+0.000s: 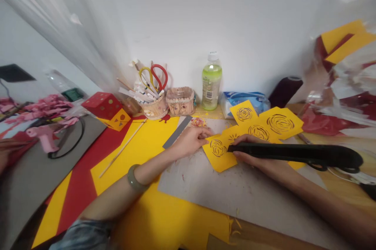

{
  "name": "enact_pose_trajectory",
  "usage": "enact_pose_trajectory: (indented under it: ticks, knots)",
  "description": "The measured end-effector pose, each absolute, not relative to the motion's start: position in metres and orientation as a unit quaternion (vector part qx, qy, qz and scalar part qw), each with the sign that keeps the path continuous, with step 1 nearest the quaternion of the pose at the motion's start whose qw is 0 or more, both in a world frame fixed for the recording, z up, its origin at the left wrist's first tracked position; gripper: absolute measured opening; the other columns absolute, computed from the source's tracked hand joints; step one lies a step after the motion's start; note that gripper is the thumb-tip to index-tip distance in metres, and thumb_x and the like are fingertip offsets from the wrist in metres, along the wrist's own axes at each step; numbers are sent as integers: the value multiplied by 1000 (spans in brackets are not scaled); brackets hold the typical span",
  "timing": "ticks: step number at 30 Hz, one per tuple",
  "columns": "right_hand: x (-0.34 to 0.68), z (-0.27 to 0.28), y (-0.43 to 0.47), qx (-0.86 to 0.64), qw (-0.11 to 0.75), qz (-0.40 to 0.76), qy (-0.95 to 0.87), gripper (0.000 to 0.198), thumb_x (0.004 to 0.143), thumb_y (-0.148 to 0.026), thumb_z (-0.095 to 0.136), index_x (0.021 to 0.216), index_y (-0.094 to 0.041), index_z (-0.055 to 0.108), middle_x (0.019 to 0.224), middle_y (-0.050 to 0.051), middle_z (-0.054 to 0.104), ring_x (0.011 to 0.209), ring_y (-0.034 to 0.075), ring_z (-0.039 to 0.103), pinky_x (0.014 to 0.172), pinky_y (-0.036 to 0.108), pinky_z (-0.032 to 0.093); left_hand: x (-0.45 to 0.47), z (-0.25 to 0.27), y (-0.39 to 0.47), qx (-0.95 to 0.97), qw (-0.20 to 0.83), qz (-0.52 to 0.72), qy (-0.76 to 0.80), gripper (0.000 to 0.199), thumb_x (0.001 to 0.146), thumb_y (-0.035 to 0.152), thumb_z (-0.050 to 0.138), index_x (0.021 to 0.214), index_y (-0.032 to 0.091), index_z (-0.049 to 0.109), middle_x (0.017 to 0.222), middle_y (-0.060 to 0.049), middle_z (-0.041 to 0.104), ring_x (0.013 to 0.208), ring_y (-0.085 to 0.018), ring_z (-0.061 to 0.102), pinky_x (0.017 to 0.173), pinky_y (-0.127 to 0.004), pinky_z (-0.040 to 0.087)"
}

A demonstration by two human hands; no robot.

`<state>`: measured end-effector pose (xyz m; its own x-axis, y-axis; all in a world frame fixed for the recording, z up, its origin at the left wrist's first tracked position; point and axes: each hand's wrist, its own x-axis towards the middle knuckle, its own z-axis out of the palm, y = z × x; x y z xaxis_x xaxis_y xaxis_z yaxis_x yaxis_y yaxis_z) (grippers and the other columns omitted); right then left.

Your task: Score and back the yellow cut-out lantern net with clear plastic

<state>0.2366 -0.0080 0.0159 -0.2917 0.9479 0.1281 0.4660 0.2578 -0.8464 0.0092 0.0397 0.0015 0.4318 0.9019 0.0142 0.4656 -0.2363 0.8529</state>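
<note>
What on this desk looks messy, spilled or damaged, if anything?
Just loose litter: a small heap of red and yellow paper bits lies just beyond the left hand, and thin yellow offcuts are strewn past the near edge of the grey mat. Nothing looks clearly broken.

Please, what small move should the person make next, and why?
Perhaps steady the yellow paper with the left hand, which is at its left edge: the black tool in the right hand has its tip beside a cut flower.
</note>
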Motion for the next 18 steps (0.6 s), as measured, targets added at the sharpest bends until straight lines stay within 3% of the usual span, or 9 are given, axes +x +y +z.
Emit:
enact_pose_trajectory:
  ticks: [5, 10, 15, 18]
  knots:
    - [237, 23, -10, -491, 336, 368, -715, 25, 77, -47, 61, 83, -23, 61, 84, 2, 64, 82, 19, 60, 74, 32, 49, 10, 6, 36, 787, 337, 238, 459, 27, 76, 9, 60, 100, 18, 69, 100, -4, 71, 90, -19, 65, 84, -31, 49]
    - [245, 22, -7, -488, 384, 336, -708, 23, 80, -43, 60, 93, -25, 58, 90, 2, 63, 85, 18, 59, 74, 29, 47, 10, 15, 33, 821, 254, 242, 451, 37, 76, 2, 54, 109, 17, 65, 118, -6, 64, 117, -19, 52, 103, -34, 37]
    - [247, 20, -4, -492, 419, 335, -685, 20, 79, -41, 61, 86, -23, 54, 86, 0, 60, 82, 16, 57, 72, 27, 46, 12, 30, 9, 856, 99, 173, 477, 27, 89, 20, 48, 110, 18, 64, 116, -4, 65, 110, -20, 59, 95, -37, 47]
    - [245, 20, -4, -482, 404, 358, -690, 22, 78, -41, 62, 86, -23, 54, 88, 1, 60, 84, 16, 56, 74, 28, 45, 16, 30, -12, 868, 21, 85, 489, 39, 87, 38, 53, 115, 12, 61, 122, -12, 61, 114, -27, 56, 94, -42, 48]
